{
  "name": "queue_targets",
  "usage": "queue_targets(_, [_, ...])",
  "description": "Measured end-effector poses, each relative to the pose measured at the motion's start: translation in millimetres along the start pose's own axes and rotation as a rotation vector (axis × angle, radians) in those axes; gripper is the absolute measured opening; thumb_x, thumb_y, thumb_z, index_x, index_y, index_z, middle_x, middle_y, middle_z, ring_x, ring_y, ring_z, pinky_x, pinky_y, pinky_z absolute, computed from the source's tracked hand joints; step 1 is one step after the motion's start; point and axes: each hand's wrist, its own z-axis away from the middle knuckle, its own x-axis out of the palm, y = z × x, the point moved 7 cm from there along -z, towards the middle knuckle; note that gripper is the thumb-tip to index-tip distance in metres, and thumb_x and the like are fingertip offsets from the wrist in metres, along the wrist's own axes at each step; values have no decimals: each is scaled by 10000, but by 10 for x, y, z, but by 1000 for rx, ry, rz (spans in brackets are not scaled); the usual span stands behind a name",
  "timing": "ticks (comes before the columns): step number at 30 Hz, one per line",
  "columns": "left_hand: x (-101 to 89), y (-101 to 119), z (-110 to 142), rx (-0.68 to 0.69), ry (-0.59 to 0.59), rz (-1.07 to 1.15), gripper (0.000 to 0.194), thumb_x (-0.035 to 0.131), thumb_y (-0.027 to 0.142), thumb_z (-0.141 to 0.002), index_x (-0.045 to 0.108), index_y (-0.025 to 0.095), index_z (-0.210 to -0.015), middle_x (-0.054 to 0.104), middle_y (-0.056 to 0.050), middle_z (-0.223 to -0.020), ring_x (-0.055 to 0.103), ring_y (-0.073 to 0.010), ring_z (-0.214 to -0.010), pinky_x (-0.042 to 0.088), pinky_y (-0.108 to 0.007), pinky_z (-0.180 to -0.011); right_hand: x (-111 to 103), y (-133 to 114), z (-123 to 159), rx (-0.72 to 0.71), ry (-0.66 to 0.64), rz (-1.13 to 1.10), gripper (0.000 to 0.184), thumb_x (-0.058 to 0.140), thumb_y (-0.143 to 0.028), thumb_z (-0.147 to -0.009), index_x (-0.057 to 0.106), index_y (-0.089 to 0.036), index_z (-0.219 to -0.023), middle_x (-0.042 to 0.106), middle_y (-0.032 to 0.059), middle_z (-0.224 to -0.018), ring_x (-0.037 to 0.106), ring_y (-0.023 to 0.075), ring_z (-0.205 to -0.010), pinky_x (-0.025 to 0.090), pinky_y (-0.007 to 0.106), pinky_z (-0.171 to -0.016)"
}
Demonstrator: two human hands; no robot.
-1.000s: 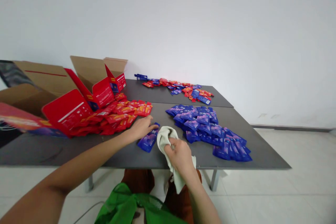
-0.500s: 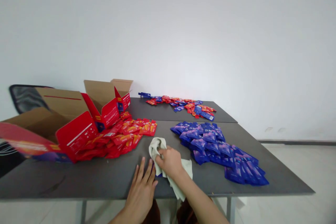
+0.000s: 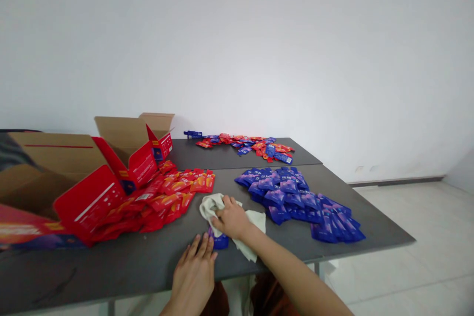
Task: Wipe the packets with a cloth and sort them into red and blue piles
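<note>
My right hand (image 3: 231, 218) is closed on a pale cloth (image 3: 249, 221) and presses it onto a blue packet (image 3: 219, 242) lying on the dark grey table (image 3: 140, 256). Only the packet's near end shows from under the cloth. My left hand (image 3: 194, 271) lies flat on the table with its fingers stretched out, the fingertips touching the packet's left edge.
A heap of red packets (image 3: 166, 197) lies to the left, against open red-and-cardboard boxes (image 3: 111, 177). A spread of blue packets (image 3: 296, 197) lies to the right. Mixed red and blue packets (image 3: 252, 144) sit on the far table. The table's near edge runs under my wrists.
My left hand has pulled back from the blue packet towards the table's near edge. My right hand has brought the cloth down over the packet. The camera has tilted up and shifted.
</note>
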Motion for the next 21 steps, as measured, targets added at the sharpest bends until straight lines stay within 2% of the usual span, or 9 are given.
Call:
queue_targets(3, [-41,-22,19,-39,37,44,439,349,250,-910,658,166,-1210,600,-69,-1271,543,-265,-1211,469,-395,-972,-3,70,-107,63,-23,77,447,374,-464,-944,713,-172,-938,496,138,-1125,516,261,-1025,501,387,-805])
queue_targets(5, [-57,-32,40,-56,67,72,435,352,250,-907,668,178,-1197,610,-65,-1261,550,-262,-1204,470,-398,-968,18,10,-6,-7,-54,85,429,391,-445,-935,708,-158,-896,498,139,-1134,568,235,-938,522,366,-764])
queue_targets(8, [-13,-47,60,-46,99,91,423,358,242,-897,705,202,-1135,651,-62,-1205,562,-261,-1189,475,-402,-955,90,-158,289,-174,-72,84,357,456,-432,-895,695,-167,-909,500,124,-1148,605,184,-774,542,333,-681])
queue_targets(10, [46,-50,48,-18,113,90,414,369,244,-893,718,207,-1112,660,-65,-1188,568,-263,-1181,490,-396,-934,123,-211,398,-194,-31,91,318,498,-427,-867,683,-190,-970,508,113,-1155,614,173,-728,547,326,-648])
queue_targets(12, [84,-41,13,-2,126,67,409,379,249,-890,718,202,-1113,656,-76,-1191,583,-265,-1161,515,-378,-894,131,-178,343,-125,-9,95,303,523,-431,-849,686,-202,-963,533,108,-1132,627,174,-703,548,324,-625])
queue_targets(16, [33,24,-76,-35,90,-54,423,360,220,-889,732,159,-1079,671,-126,-1141,632,-280,-1078,543,-365,-817,63,15,-17,48,-74,122,305,492,-387,-874,701,-175,-936,593,136,-1069,660,203,-708,544,329,-611])
queue_targets(18, [-29,60,-94,-53,67,-85,432,343,209,-900,728,141,-1083,676,-140,-1128,635,-279,-1071,541,-363,-821,21,62,-102,54,-83,115,316,465,-356,-889,697,-153,-958,589,165,-1110,667,227,-743,544,352,-625])
queue_targets(21, [-74,71,-59,-58,69,-88,448,319,214,-914,707,139,-1126,657,-127,-1172,611,-263,-1117,526,-351,-869,27,3,35,-8,-81,98,305,467,-342,-889,687,-150,-977,565,165,-1163,664,230,-774,542,354,-656])
